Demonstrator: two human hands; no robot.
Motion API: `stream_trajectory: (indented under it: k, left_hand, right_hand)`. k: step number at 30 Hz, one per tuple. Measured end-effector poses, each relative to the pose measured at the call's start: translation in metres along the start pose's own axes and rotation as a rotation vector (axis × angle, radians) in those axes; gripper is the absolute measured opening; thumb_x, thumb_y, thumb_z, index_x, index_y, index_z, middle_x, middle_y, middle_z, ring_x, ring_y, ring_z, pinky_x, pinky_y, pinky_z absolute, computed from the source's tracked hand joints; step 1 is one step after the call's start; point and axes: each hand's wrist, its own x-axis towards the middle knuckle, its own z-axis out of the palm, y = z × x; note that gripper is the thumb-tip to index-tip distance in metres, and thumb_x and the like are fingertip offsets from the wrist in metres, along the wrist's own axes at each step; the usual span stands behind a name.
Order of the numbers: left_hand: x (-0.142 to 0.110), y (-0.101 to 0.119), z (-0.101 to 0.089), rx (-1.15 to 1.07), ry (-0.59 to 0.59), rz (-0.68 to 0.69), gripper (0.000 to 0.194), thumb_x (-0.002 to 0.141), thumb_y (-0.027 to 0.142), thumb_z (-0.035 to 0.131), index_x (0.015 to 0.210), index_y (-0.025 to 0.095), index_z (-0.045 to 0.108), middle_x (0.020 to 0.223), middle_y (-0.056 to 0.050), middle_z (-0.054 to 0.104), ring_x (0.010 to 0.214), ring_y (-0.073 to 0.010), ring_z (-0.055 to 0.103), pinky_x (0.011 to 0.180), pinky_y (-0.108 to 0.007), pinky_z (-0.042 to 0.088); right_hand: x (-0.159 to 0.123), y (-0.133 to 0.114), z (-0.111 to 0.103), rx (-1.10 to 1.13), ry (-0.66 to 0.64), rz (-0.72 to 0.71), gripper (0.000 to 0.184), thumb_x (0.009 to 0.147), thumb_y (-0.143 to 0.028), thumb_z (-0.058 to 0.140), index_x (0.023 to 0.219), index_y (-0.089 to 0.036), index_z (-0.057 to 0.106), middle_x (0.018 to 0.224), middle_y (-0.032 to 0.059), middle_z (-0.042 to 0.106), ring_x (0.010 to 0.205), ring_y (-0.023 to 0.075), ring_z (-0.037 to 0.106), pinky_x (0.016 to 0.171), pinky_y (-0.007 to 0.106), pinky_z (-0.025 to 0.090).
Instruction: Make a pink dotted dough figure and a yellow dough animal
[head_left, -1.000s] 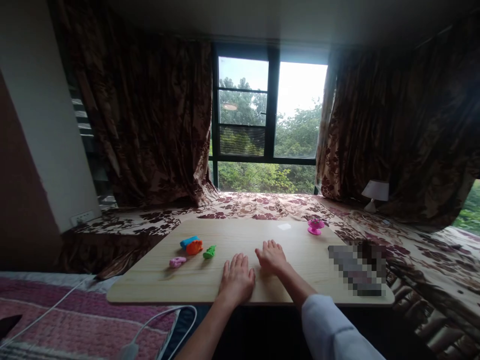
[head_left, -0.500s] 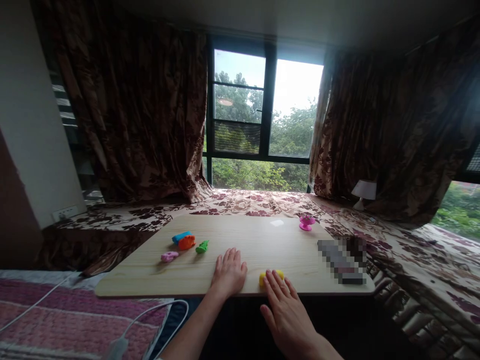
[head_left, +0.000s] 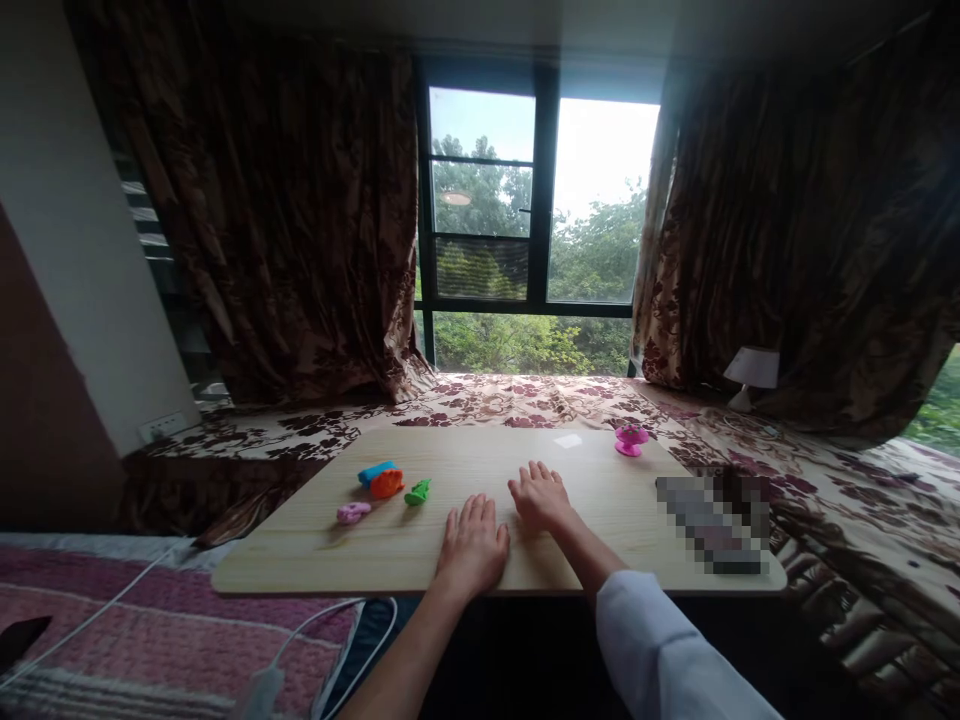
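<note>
From here, farthest to the left hand's left, I see a lumpy pale-pink piece [head_left: 353,513], a blue rounded block [head_left: 373,471] touching an orange scalloped piece [head_left: 388,485], and nearer the hand a small green figure [head_left: 418,491]. The left hand [head_left: 472,545] lies palm down, open, on the pale wooden tabletop [head_left: 300,550]. Just ahead and beside it, the right hand [head_left: 540,497] is open too, fingers outstretched. Half a second ago it covered a yellow piece at the near edge; now that's out of sight, and I can't tell whether it's beneath a palm. Beyond, to its right, stands a bright-pink stemmed toy [head_left: 630,440]. No container shows.
</note>
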Motion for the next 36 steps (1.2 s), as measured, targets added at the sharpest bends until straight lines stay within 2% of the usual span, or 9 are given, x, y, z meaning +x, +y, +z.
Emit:
stream_trajectory:
  k: [3,7,11,13,16,21,24,28,36]
  left_hand:
    - [-0.001,0.000,0.000,-0.006,-0.004,0.003,0.053,0.089,0.040,0.024,0.134,0.014,0.038,0.143,-0.010,0.037,0.133,-0.0212,0.026,0.108,-0.042,0.015]
    - [-0.001,0.001,-0.003,-0.014,0.001,0.002,0.050,0.090,0.040,0.032,0.132,0.014,0.039,0.142,-0.012,0.038,0.132,-0.0232,0.029,0.108,-0.046,0.015]
    - [-0.001,0.004,-0.007,-0.007,0.001,0.002,0.051,0.087,0.046,0.041,0.129,0.017,0.041,0.140,-0.011,0.040,0.129,-0.0259,0.033,0.106,-0.052,0.017]
    - [-0.001,0.005,-0.008,0.000,-0.008,0.000,0.050,0.089,0.043,0.037,0.130,0.015,0.041,0.141,-0.011,0.039,0.131,-0.0248,0.031,0.107,-0.049,0.016]
    - [0.000,0.005,-0.007,0.005,-0.016,0.008,0.050,0.090,0.037,0.027,0.132,0.012,0.039,0.143,-0.013,0.038,0.133,-0.0230,0.027,0.107,-0.045,0.016]
    - [0.001,0.002,-0.003,0.012,-0.011,0.016,0.054,0.089,0.038,0.023,0.133,0.012,0.040,0.143,-0.012,0.038,0.132,-0.0227,0.028,0.107,-0.043,0.018]
    - [0.001,0.000,-0.001,0.017,-0.005,0.012,0.054,0.089,0.039,0.023,0.133,0.014,0.040,0.143,-0.011,0.038,0.133,-0.0216,0.027,0.107,-0.042,0.018]
    - [0.000,0.000,-0.001,0.007,0.000,0.012,0.052,0.090,0.040,0.025,0.133,0.015,0.039,0.143,-0.010,0.038,0.133,-0.0212,0.027,0.108,-0.042,0.018]
    - [-0.002,0.004,-0.007,-0.022,0.054,0.020,0.045,0.086,0.041,0.048,0.124,0.019,0.046,0.136,-0.010,0.043,0.124,-0.0273,0.039,0.102,-0.054,0.026]
  right_hand:
    - [-0.036,-0.001,-0.006,0.007,-0.025,-0.036,0.041,0.092,-0.036,0.045,0.128,-0.016,0.045,0.135,0.0121,0.044,0.123,0.0268,0.041,0.100,0.049,0.033]
    - [-0.113,0.000,-0.022,0.013,-0.071,-0.102,0.052,0.095,-0.041,0.028,0.140,-0.014,0.030,0.147,0.0085,0.027,0.137,0.0210,0.018,0.112,0.037,0.014]
    - [-0.159,0.001,-0.029,0.043,-0.062,-0.139,0.056,0.095,-0.046,0.022,0.143,-0.017,0.022,0.150,0.0029,0.014,0.138,0.0202,0.010,0.113,0.036,0.012]
    - [-0.152,-0.001,-0.028,0.041,-0.067,-0.113,0.057,0.094,-0.046,0.023,0.143,-0.016,0.024,0.149,0.0045,0.016,0.138,0.0213,0.012,0.112,0.037,0.011]
    - [-0.106,-0.002,-0.022,0.026,-0.079,-0.048,0.054,0.095,-0.043,0.027,0.139,-0.011,0.033,0.145,0.0113,0.030,0.136,0.0229,0.020,0.111,0.039,0.014]
    - [-0.010,-0.002,-0.010,0.022,-0.040,0.031,0.037,0.090,-0.036,0.049,0.122,-0.016,0.050,0.127,0.0103,0.050,0.114,0.0252,0.049,0.095,0.048,0.038]
    - [0.013,-0.003,-0.005,0.020,-0.001,0.052,0.031,0.090,-0.030,0.052,0.117,-0.016,0.051,0.118,0.0078,0.053,0.101,0.0212,0.056,0.084,0.043,0.047]
    - [-0.012,-0.003,-0.006,0.029,-0.006,0.002,0.035,0.089,-0.032,0.052,0.120,-0.017,0.049,0.125,0.0088,0.050,0.109,0.0239,0.052,0.090,0.047,0.043]
    - [-0.140,0.008,-0.042,0.055,-0.140,-0.142,0.050,0.096,-0.042,0.023,0.141,-0.020,0.029,0.147,0.0036,0.026,0.136,0.0188,0.019,0.111,0.036,0.014]
